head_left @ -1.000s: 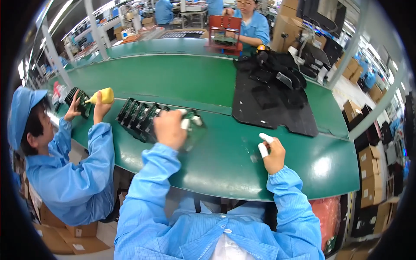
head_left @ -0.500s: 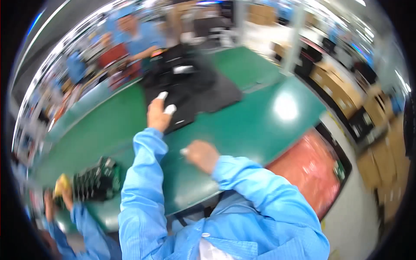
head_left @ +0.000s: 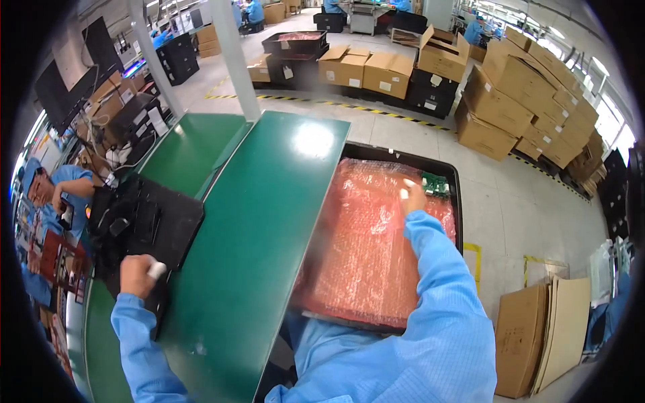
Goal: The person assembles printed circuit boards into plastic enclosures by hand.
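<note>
My right hand (head_left: 415,198) is over a black crate (head_left: 458,221) on the right, with white covers on two fingertips set slightly apart. Below it lies pink bubble wrap (head_left: 366,248), and whether the fingers touch it I cannot tell. Close beside that hand, a green circuit board (head_left: 435,185) shows in the crate's far right corner. On the left, my left hand (head_left: 137,276) is closed at the near edge of a black mat (head_left: 178,218), its thumb capped in white. What its curled fingers hold, if anything, is hidden.
Between my arms stretches the green table (head_left: 259,221). A person in blue (head_left: 67,195) works across it, by black items (head_left: 127,218) on the mat. Past a metal post (head_left: 235,60) stand cardboard boxes (head_left: 386,72). Flat cardboard (head_left: 537,336) leans at the lower right.
My view has swung right, toward the crate. My right hand has gone from above the green table to over the bubble wrap. My left hand's fingers, stretched out before, are now curled.
</note>
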Action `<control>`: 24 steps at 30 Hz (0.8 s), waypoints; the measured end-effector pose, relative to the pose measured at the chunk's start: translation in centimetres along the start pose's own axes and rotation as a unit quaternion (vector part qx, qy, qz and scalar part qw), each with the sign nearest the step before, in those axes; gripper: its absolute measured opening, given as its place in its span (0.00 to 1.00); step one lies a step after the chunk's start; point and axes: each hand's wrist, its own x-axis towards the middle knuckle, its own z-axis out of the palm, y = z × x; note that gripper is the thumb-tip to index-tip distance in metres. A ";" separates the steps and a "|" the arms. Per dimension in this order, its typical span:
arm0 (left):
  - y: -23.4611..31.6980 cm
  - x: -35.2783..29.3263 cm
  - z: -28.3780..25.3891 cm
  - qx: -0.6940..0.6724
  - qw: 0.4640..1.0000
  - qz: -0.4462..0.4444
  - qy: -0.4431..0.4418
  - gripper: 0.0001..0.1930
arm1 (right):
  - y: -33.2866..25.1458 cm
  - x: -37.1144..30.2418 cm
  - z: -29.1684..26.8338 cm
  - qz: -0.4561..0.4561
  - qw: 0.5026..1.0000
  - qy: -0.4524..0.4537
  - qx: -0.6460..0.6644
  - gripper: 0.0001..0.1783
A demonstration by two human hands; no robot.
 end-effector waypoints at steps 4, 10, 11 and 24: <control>8.1 4.2 0.6 0.002 0.993 0.090 -0.079 0.14 | 6.5 2.8 -1.5 0.176 0.936 -0.177 -0.247 0.14; 8.2 5.4 0.5 -0.066 0.994 -0.016 0.086 0.36 | 11.4 4.8 -2.9 0.158 0.881 -0.250 -0.370 0.13; 6.8 4.9 0.6 -0.025 0.996 -0.077 0.041 0.48 | 12.3 5.3 -3.0 0.138 0.876 -0.257 -0.385 0.12; 2.1 -0.5 1.8 -0.112 0.963 -0.221 -0.110 0.64 | 3.6 7.3 -7.2 0.192 0.966 0.067 0.159 0.15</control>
